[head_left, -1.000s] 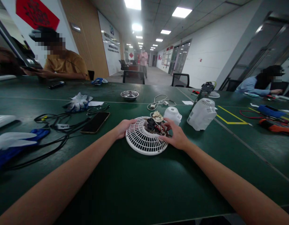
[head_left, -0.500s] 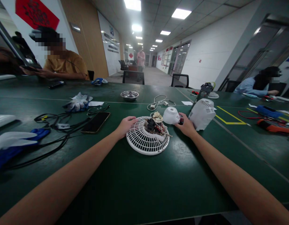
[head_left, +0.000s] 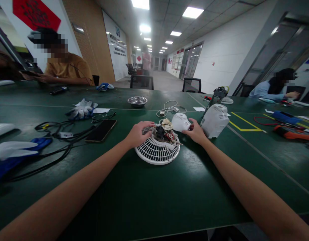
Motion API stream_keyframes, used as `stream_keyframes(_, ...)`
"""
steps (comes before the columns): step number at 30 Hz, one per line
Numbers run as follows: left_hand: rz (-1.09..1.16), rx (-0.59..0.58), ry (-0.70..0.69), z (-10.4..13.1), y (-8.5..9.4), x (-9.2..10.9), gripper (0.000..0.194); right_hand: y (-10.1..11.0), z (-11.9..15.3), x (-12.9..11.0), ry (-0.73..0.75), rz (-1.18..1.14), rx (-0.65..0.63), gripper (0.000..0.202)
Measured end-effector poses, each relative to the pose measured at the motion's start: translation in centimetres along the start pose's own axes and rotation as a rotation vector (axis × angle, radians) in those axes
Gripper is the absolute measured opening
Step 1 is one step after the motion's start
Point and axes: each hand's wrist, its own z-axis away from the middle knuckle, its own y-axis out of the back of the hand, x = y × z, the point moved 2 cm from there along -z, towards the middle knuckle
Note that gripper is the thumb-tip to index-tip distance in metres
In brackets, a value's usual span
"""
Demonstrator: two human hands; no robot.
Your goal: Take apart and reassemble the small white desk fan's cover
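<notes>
A round white fan grille (head_left: 157, 154) lies on the green table, with the exposed fan motor (head_left: 164, 134) and its wires on top of it. My left hand (head_left: 139, 134) reaches over the grille's left side, its fingers apart and close to the motor; whether they touch it I cannot tell. Just behind and right of the motor is a white, dome-shaped motor cover (head_left: 180, 122) with vent slots. My right hand (head_left: 196, 131) grips this cover by its right side, thumb in front. A larger white plastic housing (head_left: 215, 122) stands upright right of that hand.
A white cable with plug (head_left: 162, 113) and a steel bowl (head_left: 137, 101) lie farther back. At left are a phone (head_left: 101, 130), black cables (head_left: 69, 147) and gloves (head_left: 81, 110). A dark bottle (head_left: 217, 96) stands behind the housing. Two people sit across the table.
My left hand has moved from the grille's rim inward, toward the motor. The motor cover has turned and shifted slightly left in my right hand.
</notes>
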Motion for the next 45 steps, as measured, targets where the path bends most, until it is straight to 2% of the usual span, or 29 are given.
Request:
stream_keyframes(3, -0.022, -0.121, -0.054, 0.1, -0.4, 0.8, 0.052, -1.1, 1.4, -1.4, -0.243, -0.404, -0.051, 0.046)
stream_keyframes(4, -0.026, -0.142, -0.049, 0.2, -0.4, 0.9, 0.058, -1.6, 2.0, -2.1, -0.270, -0.461, -0.086, 0.038)
stream_keyframes(6, -0.010, -0.171, -0.037, 0.2, -0.4, 0.9, 0.072, -2.8, 3.6, -3.4, -0.315, -0.642, -0.169, 0.036)
stream_keyframes(7, 0.010, -0.177, -0.033, 0.2, -0.4, 1.0, 0.078, -3.3, 4.4, -4.1, -0.312, -0.733, -0.204, 0.035)
stream_keyframes(9, 0.060, -0.180, -0.030, 0.2, -0.3, 1.1, 0.084, -4.0, 5.7, -5.3, -0.189, -0.811, -0.193, 0.032)
stream_keyframes(12, 0.116, -0.165, -0.018, 0.2, 0.0, 1.7, 0.086, -4.2, 7.1, -6.6, 0.062, -0.690, -0.161, 0.044)
stream_keyframes(16, 0.212, -0.126, 0.061, 0.1, 0.3, 2.7, 0.082, -4.0, 8.2, -7.4, 0.305, -0.307, -0.239, 0.070)
stream_keyframes(19, 0.275, -0.113, 0.124, -0.1, 0.6, 3.2, 0.072, -3.8, 8.7, -7.9, 0.457, -0.035, -0.236, 0.073)
stream_keyframes(21, 0.242, -0.130, 0.127, -0.2, 0.7, 3.2, 0.061, -3.7, 8.8, -8.1, 0.534, 0.068, -0.241, 0.072)
stream_keyframes(26, 0.082, -0.177, 0.045, -0.6, 0.5, 2.6, 0.050, -3.7, 8.6, -8.0, 0.541, 0.077, -0.305, 0.074)
stream_keyframes(34, 0.067, -0.201, 0.041, -0.6, 0.7, 3.5, 0.072, -3.2, 8.9, -8.7, 0.629, 0.160, -0.307, 0.076)
stream_keyframes(39, 0.132, -0.218, 0.017, -0.7, 0.9, 4.1, 0.072, -3.0, 9.2, -9.0, 0.694, 0.221, -0.321, 0.079)
stream_keyframes(45, 0.110, -0.223, 0.047, -0.6, 0.8, 4.4, 0.070, -3.1, 9.5, -8.9, 0.684, 0.209, -0.266, 0.078)
